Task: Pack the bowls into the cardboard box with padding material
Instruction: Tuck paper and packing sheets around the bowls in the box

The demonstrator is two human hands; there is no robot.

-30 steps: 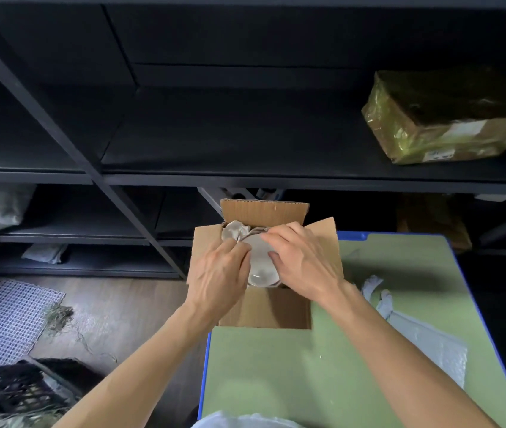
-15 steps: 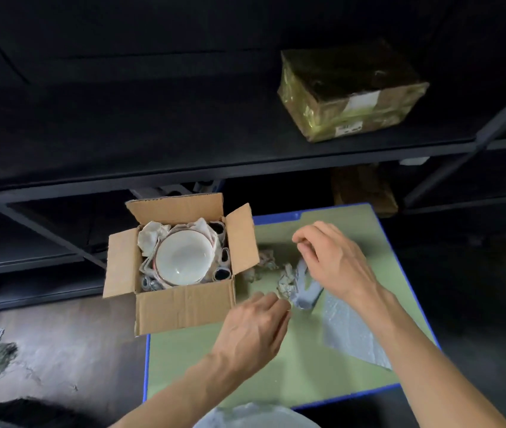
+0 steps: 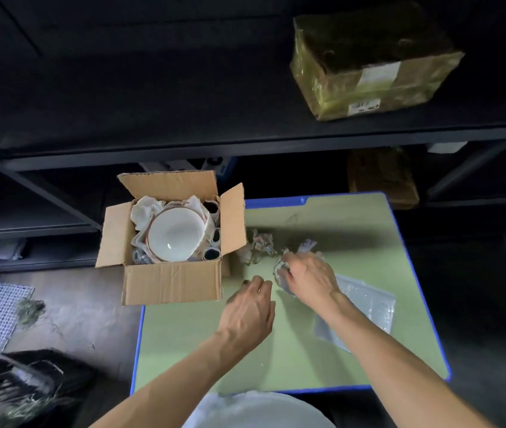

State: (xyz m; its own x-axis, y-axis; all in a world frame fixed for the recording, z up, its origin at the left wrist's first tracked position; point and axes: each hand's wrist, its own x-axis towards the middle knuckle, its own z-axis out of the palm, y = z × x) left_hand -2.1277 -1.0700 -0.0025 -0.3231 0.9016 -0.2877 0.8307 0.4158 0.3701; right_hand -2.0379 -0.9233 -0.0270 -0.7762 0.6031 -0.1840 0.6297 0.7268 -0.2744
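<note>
White ceramic bowl (image 3: 173,234) now sits uncovered in the open brown cardboard box (image 3: 171,285), since both hands have left it. On the green surface (image 3: 199,350) the right hand (image 3: 310,278) curls round a crumpled paper wad (image 3: 280,269). The left hand (image 3: 250,307) hovers relaxed and empty. More padding probably goes in next.

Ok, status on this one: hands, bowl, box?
Right hand grips padding wad on table; left hand open beside it. Bowl in cardboard box, padded, flaps open. Nothing blocking.
</note>
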